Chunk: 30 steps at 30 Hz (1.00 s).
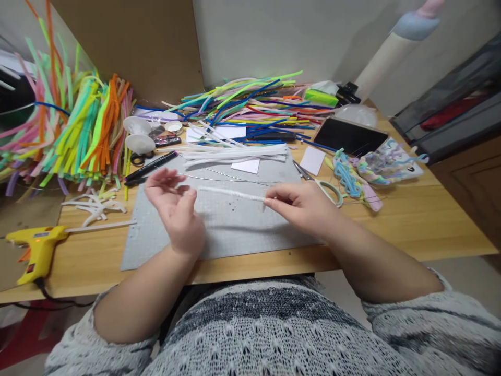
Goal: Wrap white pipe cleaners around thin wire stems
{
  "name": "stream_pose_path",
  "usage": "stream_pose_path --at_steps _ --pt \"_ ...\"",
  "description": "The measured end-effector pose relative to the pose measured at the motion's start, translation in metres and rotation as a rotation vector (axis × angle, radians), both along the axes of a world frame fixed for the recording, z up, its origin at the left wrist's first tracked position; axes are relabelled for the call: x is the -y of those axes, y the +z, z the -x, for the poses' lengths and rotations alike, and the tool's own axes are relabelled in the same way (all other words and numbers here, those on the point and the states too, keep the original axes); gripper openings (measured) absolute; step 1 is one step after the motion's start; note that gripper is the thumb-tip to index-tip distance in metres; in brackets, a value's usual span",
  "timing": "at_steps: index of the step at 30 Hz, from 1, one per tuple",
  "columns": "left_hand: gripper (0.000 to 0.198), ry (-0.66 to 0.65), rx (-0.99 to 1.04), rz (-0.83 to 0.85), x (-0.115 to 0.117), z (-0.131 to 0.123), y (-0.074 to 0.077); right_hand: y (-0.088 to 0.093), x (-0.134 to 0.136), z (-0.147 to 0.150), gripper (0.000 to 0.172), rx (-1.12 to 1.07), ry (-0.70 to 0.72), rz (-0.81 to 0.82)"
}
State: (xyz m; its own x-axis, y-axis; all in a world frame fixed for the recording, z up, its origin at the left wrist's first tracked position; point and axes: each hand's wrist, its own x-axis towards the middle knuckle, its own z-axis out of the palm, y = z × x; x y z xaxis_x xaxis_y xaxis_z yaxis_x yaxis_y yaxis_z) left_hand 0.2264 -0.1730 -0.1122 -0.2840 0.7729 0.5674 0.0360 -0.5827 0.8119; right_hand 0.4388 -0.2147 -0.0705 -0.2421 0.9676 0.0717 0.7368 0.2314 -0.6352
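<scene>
A white pipe cleaner (230, 193) is held slantwise above the grey cutting mat (164, 230). Its right end is pinched between the thumb and fingers of my right hand (305, 208). My left hand (172, 214) is at the other end, palm turned up, with fingers loosely bent and apart; whether its thumb touches the tip I cannot tell. Behind the hands, a bundle of white pipe cleaners (238, 154) and thin metal wires (223, 178) lie across the mat. Scissors (331, 192) rest just beyond my right hand, partly hidden by it.
A yellow glue gun (41, 250) lies at the left, near cut white pieces (96, 205). Coloured pipe cleaners (90, 130) stand bunched behind; more (250, 99) are heaped along the wall. Toward the right are a phone (352, 137) and a pastel braided piece (378, 167).
</scene>
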Motion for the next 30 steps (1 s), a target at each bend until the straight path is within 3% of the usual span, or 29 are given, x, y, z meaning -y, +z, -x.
stream_pose_path --at_steps 1,3,7,9,11,15,19,23,30 --pt "0.038 0.090 -0.110 -0.074 0.001 0.002 0.003 0.002 -0.002 -0.002 0.020 0.034 0.011 0.061" --pt "0.032 0.066 -0.444 -0.154 0.004 0.003 0.009 0.004 -0.005 -0.004 0.020 0.110 0.038 0.146" --pt "0.017 -0.437 -1.092 0.035 0.013 -0.006 0.010 0.004 -0.005 0.003 0.020 0.247 0.101 0.235" --pt "0.017 -0.610 -1.206 0.194 0.014 -0.009 0.006 0.003 -0.004 0.006 0.021 0.268 0.124 0.269" --pt "0.017 -0.668 -1.229 0.293 0.011 -0.008 0.005 0.001 -0.006 0.006 0.021 0.245 0.137 0.303" --pt "0.016 -0.561 -1.228 0.294 0.000 0.005 0.013 -0.004 -0.013 -0.001 0.020 0.081 0.154 0.371" --pt "0.016 -0.428 -1.301 0.033 -0.005 0.011 0.021 -0.006 -0.017 -0.003 0.019 -0.073 0.123 0.391" --pt "0.018 -0.284 -1.375 -0.169 -0.001 0.004 0.015 -0.008 -0.018 0.000 0.019 -0.156 0.095 0.402" --pt "0.023 -0.124 -1.291 -0.286 0.008 -0.005 0.005 -0.009 -0.018 0.001 0.021 -0.263 0.097 0.436"
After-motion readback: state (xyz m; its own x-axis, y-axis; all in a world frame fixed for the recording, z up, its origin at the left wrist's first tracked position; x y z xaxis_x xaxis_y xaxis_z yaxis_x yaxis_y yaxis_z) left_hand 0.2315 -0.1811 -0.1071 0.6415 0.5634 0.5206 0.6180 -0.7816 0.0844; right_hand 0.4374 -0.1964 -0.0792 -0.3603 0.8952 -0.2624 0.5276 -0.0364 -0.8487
